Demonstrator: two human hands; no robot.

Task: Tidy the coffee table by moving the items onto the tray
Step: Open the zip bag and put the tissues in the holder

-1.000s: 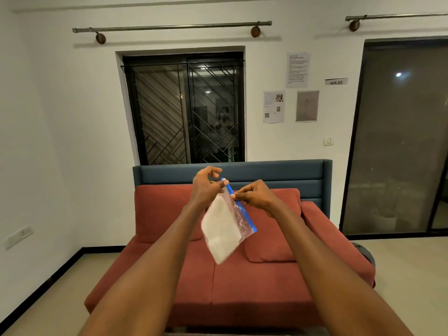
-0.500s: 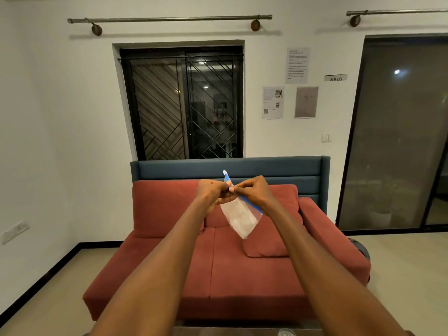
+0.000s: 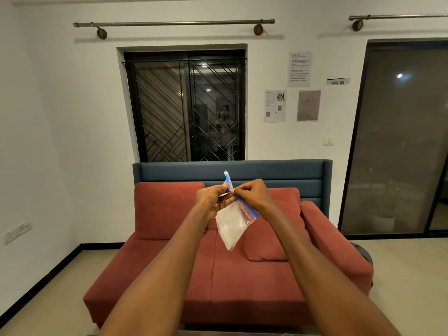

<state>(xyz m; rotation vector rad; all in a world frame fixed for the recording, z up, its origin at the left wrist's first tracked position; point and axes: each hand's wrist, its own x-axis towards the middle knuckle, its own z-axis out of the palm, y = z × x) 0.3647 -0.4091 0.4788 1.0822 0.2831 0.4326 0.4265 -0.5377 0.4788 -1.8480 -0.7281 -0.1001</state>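
I hold a clear zip bag (image 3: 232, 223) with a blue seal strip and something white inside, up in front of me at arm's length. My left hand (image 3: 211, 198) pinches the strip from the left. My right hand (image 3: 252, 195) pinches it from the right, fingertips almost touching the left hand's. The bag hangs down below both hands, and one end of the blue strip sticks up above them. Neither the coffee table nor the tray is in view.
A red sofa (image 3: 169, 270) with a blue backrest (image 3: 278, 172) stands straight ahead, a loose red cushion (image 3: 271, 243) on its right seat. Behind it are a barred window (image 3: 185, 107) and a white wall; a dark glass door (image 3: 397, 141) is at the right.
My hands came together on the blue strip, from a little apart one second ago. The bag swung and now hangs lower again. My view shifted slightly.
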